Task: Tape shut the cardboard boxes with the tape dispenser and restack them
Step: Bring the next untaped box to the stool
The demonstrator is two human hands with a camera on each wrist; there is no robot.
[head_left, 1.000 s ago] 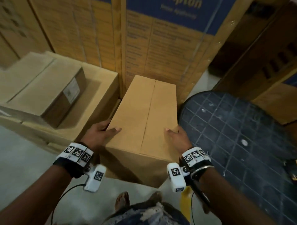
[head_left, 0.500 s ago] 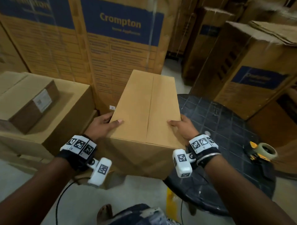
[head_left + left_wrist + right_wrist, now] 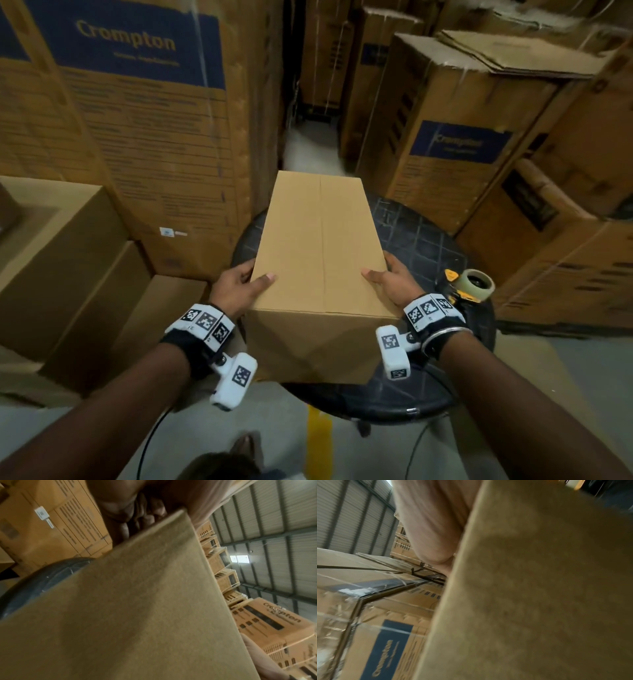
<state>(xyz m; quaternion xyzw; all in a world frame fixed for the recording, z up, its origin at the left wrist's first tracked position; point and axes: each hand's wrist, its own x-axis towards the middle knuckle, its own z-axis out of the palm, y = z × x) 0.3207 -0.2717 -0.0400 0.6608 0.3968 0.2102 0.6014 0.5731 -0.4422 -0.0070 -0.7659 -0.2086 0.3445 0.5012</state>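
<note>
- The plain cardboard box (image 3: 320, 260) sits in the centre of the head view, held between both hands over the round dark table (image 3: 428, 233); whether its base already rests on the tabletop cannot be told
- The left hand (image 3: 239, 286) grips the box's left side near the lower corner, thumb lying on the top face and fingers wrapped down the side wall
- The right hand (image 3: 390, 282) mirrors it on the right side, thumb on top and fingers curled round the edge, so both hands are clamped on the box
- The box's top flaps are folded shut and meet along a centre seam (image 3: 321, 240); no tape shows on it, so I judge this box still unsealed
- The tape dispenser (image 3: 471, 286), yellow and black with its roll mounted, lies untouched at the right edge of the table, just beside the right wrist
- Other plain boxes (image 3: 61, 267) are stacked at the left of the frame; whether they are taped cannot be told
- Left to do, as I read it: release the box on the table, pick up the dispenser, run tape along the seam, then restack
- Both wrist views show little beyond the box's side wall close up and printed cartons behind
</note>
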